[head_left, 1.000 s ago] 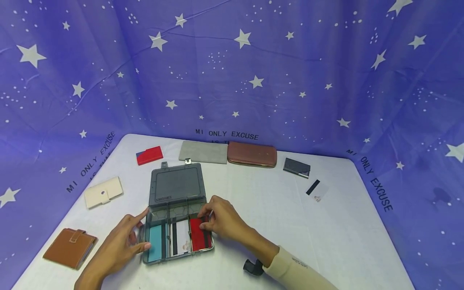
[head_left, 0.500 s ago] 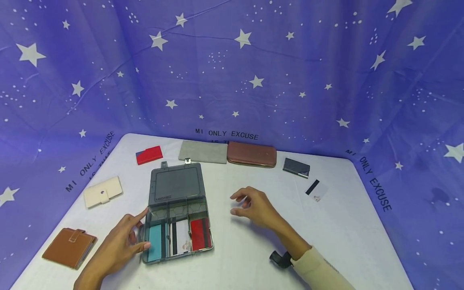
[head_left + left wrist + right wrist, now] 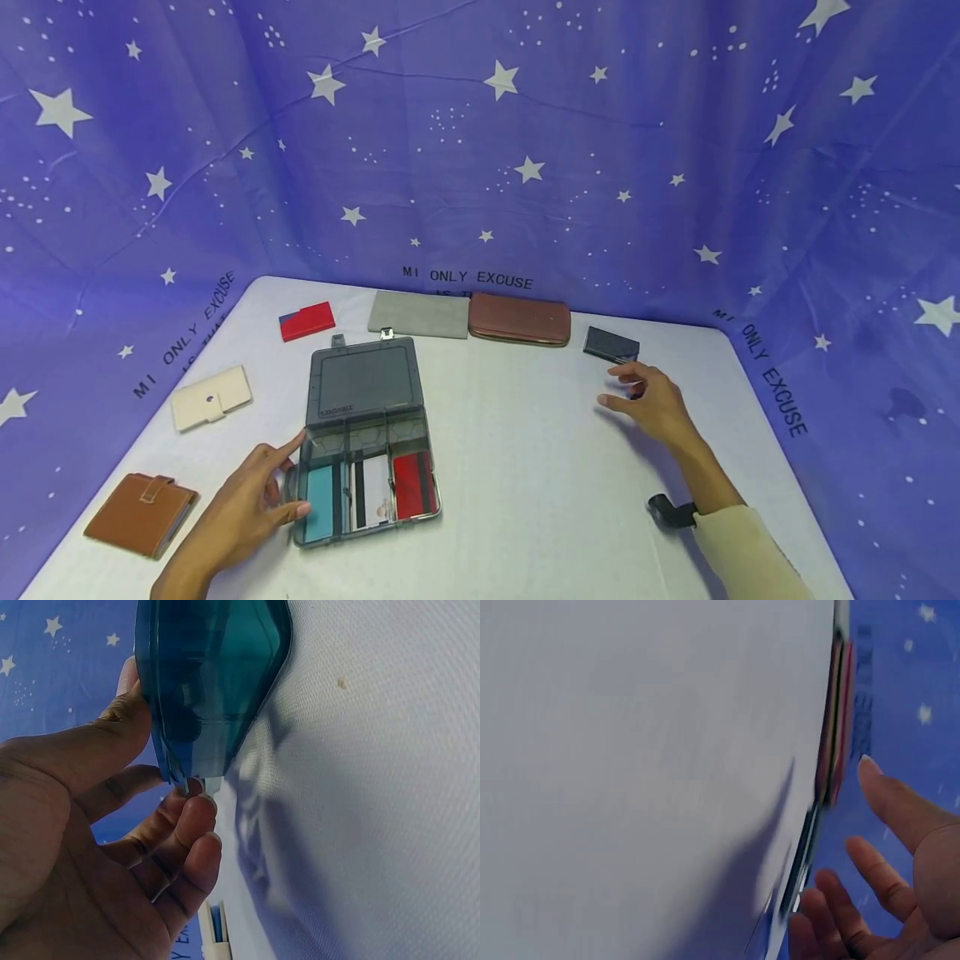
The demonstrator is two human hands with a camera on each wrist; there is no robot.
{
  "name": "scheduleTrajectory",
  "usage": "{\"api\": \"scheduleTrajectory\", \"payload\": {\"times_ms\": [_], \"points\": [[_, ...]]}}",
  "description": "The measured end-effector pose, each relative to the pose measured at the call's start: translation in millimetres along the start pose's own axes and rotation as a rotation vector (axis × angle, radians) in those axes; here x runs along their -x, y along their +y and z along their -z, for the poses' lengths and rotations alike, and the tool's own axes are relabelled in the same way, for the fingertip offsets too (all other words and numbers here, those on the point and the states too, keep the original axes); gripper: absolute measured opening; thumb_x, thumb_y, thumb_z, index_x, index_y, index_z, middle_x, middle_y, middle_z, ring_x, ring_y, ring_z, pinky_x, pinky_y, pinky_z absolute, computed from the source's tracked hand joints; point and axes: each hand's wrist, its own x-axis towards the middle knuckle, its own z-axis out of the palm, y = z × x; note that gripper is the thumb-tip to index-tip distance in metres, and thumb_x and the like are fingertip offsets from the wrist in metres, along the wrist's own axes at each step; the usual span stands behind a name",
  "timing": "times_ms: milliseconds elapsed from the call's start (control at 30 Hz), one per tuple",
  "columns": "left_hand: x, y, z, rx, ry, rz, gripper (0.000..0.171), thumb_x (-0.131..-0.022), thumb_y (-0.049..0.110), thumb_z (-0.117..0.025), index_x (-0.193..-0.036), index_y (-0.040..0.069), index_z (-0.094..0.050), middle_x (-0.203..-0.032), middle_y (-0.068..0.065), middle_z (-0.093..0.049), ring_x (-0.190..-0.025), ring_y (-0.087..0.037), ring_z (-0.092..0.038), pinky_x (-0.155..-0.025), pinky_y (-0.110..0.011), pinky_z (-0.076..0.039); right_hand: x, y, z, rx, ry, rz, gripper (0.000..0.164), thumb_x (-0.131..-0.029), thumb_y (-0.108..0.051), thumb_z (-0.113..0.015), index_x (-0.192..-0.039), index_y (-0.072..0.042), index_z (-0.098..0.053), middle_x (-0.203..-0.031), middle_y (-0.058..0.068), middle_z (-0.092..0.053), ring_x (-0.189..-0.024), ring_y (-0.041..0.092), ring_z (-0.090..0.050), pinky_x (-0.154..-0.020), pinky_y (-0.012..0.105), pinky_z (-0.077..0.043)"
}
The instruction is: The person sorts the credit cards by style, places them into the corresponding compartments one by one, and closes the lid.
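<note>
A grey see-through plastic organizer case lies with its lid folded back. Its three long compartments hold a turquoise card, a white card with a black stripe and a red card. My left hand holds the case's left side, thumb and index finger at its edge; in the left wrist view the other fingers curl by its end. My right hand hovers at the right with spread, slightly bent fingers and nothing between them, just in front of a dark card holder. It hides the loose striped card there.
A red card holder, a grey flat wallet and a brown zip wallet line the back edge. A cream snap wallet and a tan wallet lie left of the case. Starry purple cloth surrounds the table.
My right hand has let go of the red card in the right compartment and moved right, across to the dark card holder. The left hand has stayed on the case.
</note>
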Motion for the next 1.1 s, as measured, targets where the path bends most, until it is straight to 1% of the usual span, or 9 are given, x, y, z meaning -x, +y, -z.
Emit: {"api": "scheduleTrajectory", "payload": {"times_ms": [200, 300, 433, 500, 633, 733, 800, 967, 1100], "points": [[0.3, -0.3, -1.0, 0.003, 0.010, -0.018, 0.092, -0.073, 0.024, -0.087, -0.152, 0.018, -0.042, -0.107, 0.004, -0.053, -0.071, 0.001, -0.045, -0.059, -0.020, -0.039, -3, 33, 22, 0.098, 0.073, -0.191, 0.076, -0.078, -0.042, -0.085, -0.136, -0.003, -0.054, -0.124, 0.028, -0.055, -0.110, 0.042, -0.051, -0.083, 0.050, -0.044], [0.4, -0.6, -1.5, 0.002, 0.015, -0.022, 0.092, -0.073, 0.025, -0.087, -0.152, 0.018, -0.042, -0.107, 0.004, -0.053, -0.071, 0.001, -0.045, -0.059, -0.020, -0.039, -4, 43, 27, 0.150, 0.064, -0.290, 0.087, -0.077, -0.047, -0.083, -0.139, 0.003, -0.047, -0.127, 0.033, -0.049, -0.114, 0.047, -0.045, -0.087, 0.057, -0.042], [0.3, 0.0, -1.1, 0.000, 0.010, -0.012, 0.092, -0.073, 0.025, -0.087, -0.152, 0.018, -0.042, -0.107, 0.004, -0.054, -0.071, 0.001, -0.045, -0.059, -0.020, -0.039, -5, 48, 28, 0.199, 0.025, -0.341, 0.089, -0.077, -0.049, -0.082, -0.136, 0.008, -0.046, -0.126, 0.034, -0.044, -0.114, 0.049, -0.040, -0.089, 0.058, -0.040], [0.2, 0.2, -0.9, -0.002, 0.010, -0.009, 0.092, -0.073, 0.025, -0.087, -0.152, 0.018, -0.042, -0.107, 0.003, -0.054, -0.071, 0.001, -0.045, -0.059, -0.021, -0.039, -5, 47, 26, 0.195, 0.001, -0.308, 0.086, -0.076, -0.045, -0.084, -0.132, 0.009, -0.047, -0.123, 0.034, -0.046, -0.110, 0.048, -0.045, -0.087, 0.056, -0.042], [0.2, 0.5, -0.5, -0.004, 0.011, -0.006, 0.092, -0.073, 0.026, -0.087, -0.152, 0.018, -0.042, -0.107, 0.003, -0.054, -0.071, 0.001, -0.045, -0.059, -0.021, -0.039, -3, 33, 23, 0.136, -0.055, -0.209, 0.074, -0.078, -0.036, -0.084, -0.128, 0.004, -0.046, -0.110, 0.027, -0.051, -0.093, 0.038, -0.053, -0.072, 0.043, -0.045], [0.0, 1.0, 0.0, -0.005, 0.006, -0.002, 0.091, -0.073, 0.026, -0.087, -0.152, 0.018, -0.042, -0.107, 0.003, -0.054, -0.071, 0.001, -0.045, -0.059, -0.021, -0.039, -1, 16, 16, 0.066, -0.072, -0.140, 0.059, -0.081, -0.026, -0.083, -0.124, -0.002, -0.050, -0.099, 0.018, -0.051, -0.080, 0.028, -0.051, -0.063, 0.033, -0.041], [-0.4, 1.5, 0.5, -0.003, 0.000, 0.005, 0.091, -0.074, 0.026, -0.087, -0.152, 0.018, -0.042, -0.108, 0.003, -0.054, -0.072, 0.001, -0.045, -0.059, -0.021, -0.039, 1, 3, 8, 0.021, -0.076, -0.102, 0.050, -0.082, -0.021, -0.082, -0.122, -0.006, -0.056, -0.093, 0.013, -0.051, -0.074, 0.022, -0.051, -0.059, 0.031, -0.043], [-1.0, 2.7, 1.4, -0.006, -0.014, 0.024, 0.091, -0.074, 0.026, -0.087, -0.153, 0.018, -0.042, -0.109, 0.002, -0.054, -0.072, 0.001, -0.045, -0.060, -0.021, -0.039, 11, -37, -17, -0.166, -0.159, 0.010, 0.037, -0.083, -0.012, -0.081, -0.116, -0.007, -0.065, -0.086, 0.010, -0.053, -0.060, 0.015, -0.055, -0.056, 0.035, -0.054], [-1.1, 2.7, 1.5, -0.014, -0.015, 0.023, 0.091, -0.074, 0.027, -0.087, -0.153, 0.018, -0.042, -0.108, 0.002, -0.054, -0.072, 0.001, -0.045, -0.060, -0.021, -0.039, 23, -74, -39, -0.343, -0.273, 0.094, 0.032, -0.083, -0.007, -0.079, -0.114, -0.005, -0.068, -0.087, 0.015, -0.058, -0.057, 0.017, -0.059, -0.058, 0.042, -0.057]]}}
